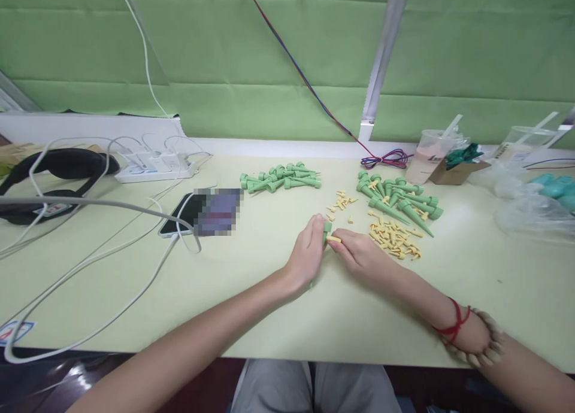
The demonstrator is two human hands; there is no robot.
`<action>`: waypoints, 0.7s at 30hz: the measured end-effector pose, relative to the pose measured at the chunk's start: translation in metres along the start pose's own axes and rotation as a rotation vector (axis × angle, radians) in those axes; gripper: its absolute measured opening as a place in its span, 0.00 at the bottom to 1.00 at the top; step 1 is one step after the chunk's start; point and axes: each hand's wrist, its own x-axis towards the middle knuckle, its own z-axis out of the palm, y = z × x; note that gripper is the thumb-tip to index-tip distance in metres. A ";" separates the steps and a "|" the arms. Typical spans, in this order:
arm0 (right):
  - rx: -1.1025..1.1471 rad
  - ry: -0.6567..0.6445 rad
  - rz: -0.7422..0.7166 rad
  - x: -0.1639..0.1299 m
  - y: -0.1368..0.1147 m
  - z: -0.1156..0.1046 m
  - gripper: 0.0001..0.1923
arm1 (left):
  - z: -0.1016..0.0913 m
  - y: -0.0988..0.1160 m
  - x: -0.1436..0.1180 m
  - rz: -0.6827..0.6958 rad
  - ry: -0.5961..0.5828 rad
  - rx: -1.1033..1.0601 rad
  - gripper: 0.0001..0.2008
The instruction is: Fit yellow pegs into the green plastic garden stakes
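- Head cam: my L hand (305,254) grasps a green spike (327,227), cap end out past fingers, tip showing below palm, above tabletop (296,329).
- Same view: my R hand (359,251) grip pinches a yellow pc (333,239) right by spike's cap; can't tell if touching.
- Same view: 2 green piles (398,196) beyond hands; yellow pile (395,239) just R of R hand; phone (182,215) off L.

The spikes (302,182) look like matt plastic, the pegs (390,240) smooth moulded plastic; the table (381,329) is smooth with a faint sheen, the blind (251,60) creased cloth, the box (453,173) matt cardboard, the bag (534,218) thin, glossy, crinkled plastic, the phone (191,209) glossy-faced, and the headphones (72,163), poorly seen, perhaps padded leatherette
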 end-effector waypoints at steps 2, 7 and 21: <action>0.153 0.005 0.055 -0.001 -0.005 0.003 0.18 | -0.003 0.000 0.000 0.063 -0.049 0.038 0.22; 0.768 -0.063 0.242 -0.002 -0.012 0.014 0.21 | -0.009 0.003 0.000 0.155 -0.146 0.119 0.20; 1.159 -0.162 0.373 0.001 -0.017 0.014 0.24 | -0.009 0.003 0.001 0.170 -0.134 0.079 0.20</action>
